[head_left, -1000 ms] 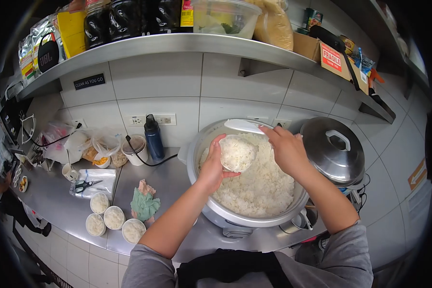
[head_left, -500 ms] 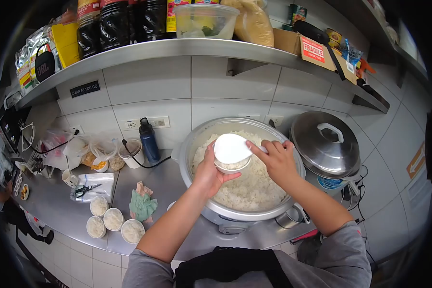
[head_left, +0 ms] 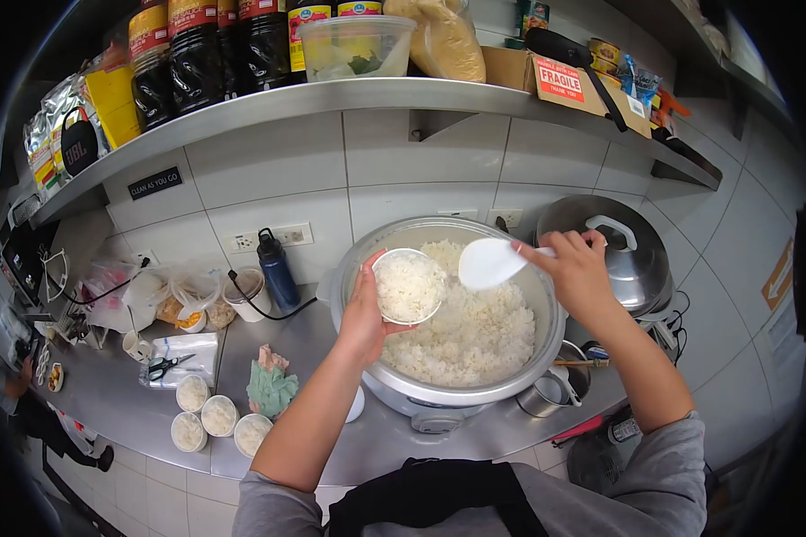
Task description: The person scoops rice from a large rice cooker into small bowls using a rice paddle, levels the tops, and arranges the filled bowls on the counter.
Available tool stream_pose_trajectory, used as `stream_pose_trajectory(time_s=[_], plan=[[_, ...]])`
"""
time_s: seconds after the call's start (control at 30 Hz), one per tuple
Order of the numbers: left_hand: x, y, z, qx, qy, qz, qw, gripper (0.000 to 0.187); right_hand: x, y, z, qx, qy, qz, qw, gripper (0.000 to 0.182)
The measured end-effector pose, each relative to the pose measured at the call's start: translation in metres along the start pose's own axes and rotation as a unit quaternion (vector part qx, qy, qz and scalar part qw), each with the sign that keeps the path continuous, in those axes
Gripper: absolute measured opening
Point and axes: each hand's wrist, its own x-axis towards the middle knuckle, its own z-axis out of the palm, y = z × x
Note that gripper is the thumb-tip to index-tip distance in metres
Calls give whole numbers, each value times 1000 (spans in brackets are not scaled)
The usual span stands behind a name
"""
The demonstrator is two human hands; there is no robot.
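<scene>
My left hand (head_left: 364,313) is wrapped round a white cup of rice (head_left: 409,286), tilted so that its filled top faces me. It is above the left part of a large rice cooker (head_left: 342,268), whose pot holds a mass of cooked rice (head_left: 475,336). In my right hand (head_left: 575,268) is the handle of a white rice paddle (head_left: 491,263). The paddle's blade is over the rice, to the right of the cup and apart from it. Several rice-filled cups (head_left: 218,415) stand on the counter at left.
Left of the cooker lie a green and pink cloth (head_left: 271,387), scissors (head_left: 166,365) on plastic bags, and a blue bottle (head_left: 278,270). A metal lid (head_left: 604,251) is at right. Above runs a loaded steel shelf (head_left: 331,97). A person (head_left: 36,394) stands far left.
The paddle has moved off the cup to the right with my right hand, uncovering the rice in it. My left hand has tilted the cup toward me.
</scene>
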Motion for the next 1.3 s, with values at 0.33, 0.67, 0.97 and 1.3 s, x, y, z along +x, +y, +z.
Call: stream_pose_trajectory(time_s=[0.33,0.67,0.97,1.3], plan=[[0,-12,18,-91,12,2,996,52,5,-96,15,305,-75,170,934,49],[-8,-36,31,-197,39,93,975,57,6,-137,17,366,-59,218,903,52],[-25,-32,30,-125,75,114,983,55,-2,-130,-11,411,-86,174,891,35],[-48,-17,44,-28,84,86,992,52,-7,-83,-19,451,-67,162,875,33]])
